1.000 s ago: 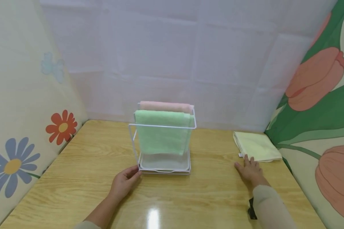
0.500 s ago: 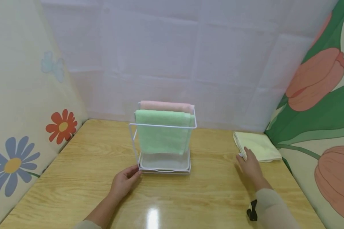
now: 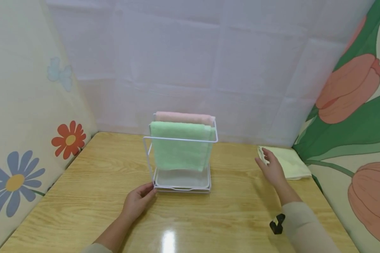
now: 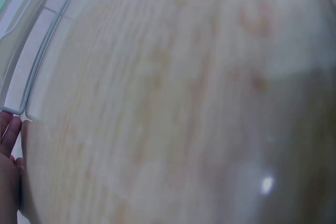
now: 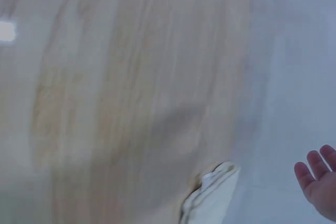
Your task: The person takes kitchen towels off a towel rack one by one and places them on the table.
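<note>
Along the left edge of the counter (image 3: 228, 211) stands a pale panel (image 3: 28, 105) printed with blue and red flowers. Next comes the left hand (image 3: 138, 201), its forearm leaning in from the near side; its fingers and thumb pinch the near left corner of a white wire rack (image 3: 180, 139). The rack stands upright on the counter, left of the middle and nearer the far edge than the forearm. A folded pink towel (image 3: 183, 116) hangs over its back bar, a folded green towel (image 3: 181, 151) over the bar in front of that, and a white tray (image 3: 181, 178) sits in the base. Behind, a creased white sheet (image 3: 168, 63) rises at the far edge. Well apart from the rack, the right hand (image 3: 272, 170) is over the left part of a folded yellow cloth (image 3: 289, 163), its fingers loosely spread and holding nothing, the thumb apart. The cloth lies flat near the counter's far right corner. A small black object (image 3: 277, 224) shows beside the right sleeve (image 3: 307, 225). A panel with large pink tulips (image 3: 367, 140) borders the right edge.
</note>
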A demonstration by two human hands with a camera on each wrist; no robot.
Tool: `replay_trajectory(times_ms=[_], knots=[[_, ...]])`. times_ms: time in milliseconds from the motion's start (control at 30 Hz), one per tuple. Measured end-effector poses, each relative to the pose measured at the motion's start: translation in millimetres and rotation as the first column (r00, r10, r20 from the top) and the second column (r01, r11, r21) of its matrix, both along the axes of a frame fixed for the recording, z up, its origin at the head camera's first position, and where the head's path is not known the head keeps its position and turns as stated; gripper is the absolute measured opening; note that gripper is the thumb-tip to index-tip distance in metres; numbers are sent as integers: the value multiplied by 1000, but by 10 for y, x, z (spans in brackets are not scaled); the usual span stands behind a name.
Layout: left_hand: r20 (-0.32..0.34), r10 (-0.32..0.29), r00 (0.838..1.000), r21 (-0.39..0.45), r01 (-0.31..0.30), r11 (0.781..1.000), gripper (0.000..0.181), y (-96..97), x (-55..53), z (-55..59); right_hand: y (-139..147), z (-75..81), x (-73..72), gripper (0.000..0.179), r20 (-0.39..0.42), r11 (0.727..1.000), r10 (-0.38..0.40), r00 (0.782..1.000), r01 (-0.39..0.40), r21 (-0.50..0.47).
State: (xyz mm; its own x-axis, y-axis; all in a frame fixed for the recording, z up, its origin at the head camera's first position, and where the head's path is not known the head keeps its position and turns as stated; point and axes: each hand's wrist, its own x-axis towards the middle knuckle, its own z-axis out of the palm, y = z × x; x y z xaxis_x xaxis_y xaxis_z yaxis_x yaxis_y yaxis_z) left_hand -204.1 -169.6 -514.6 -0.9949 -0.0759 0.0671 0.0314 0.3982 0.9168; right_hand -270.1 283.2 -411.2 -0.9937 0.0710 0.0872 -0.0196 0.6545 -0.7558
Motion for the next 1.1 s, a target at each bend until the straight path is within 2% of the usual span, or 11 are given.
replay_trajectory(times_ms=[267,533,833,1100], knots=[[-12,1,1000,-1,-1,1000,36,-1,1,-10,-233,266,-10,65,-145,997,45,988,-53,-52],[-16,1,1000,8,0,1000,35,-3,-7,-31,-399,500,-49,55,-181,992,95,979,-109,-68],[15,-7,1000,6,6,1000,38,-14,6,5,-589,742,-84,56,-208,984,115,971,-140,-109],[11,1,1000,-4,-1,1000,36,-5,4,-1,-796,936,-107,58,-259,972,147,955,-187,-140]])
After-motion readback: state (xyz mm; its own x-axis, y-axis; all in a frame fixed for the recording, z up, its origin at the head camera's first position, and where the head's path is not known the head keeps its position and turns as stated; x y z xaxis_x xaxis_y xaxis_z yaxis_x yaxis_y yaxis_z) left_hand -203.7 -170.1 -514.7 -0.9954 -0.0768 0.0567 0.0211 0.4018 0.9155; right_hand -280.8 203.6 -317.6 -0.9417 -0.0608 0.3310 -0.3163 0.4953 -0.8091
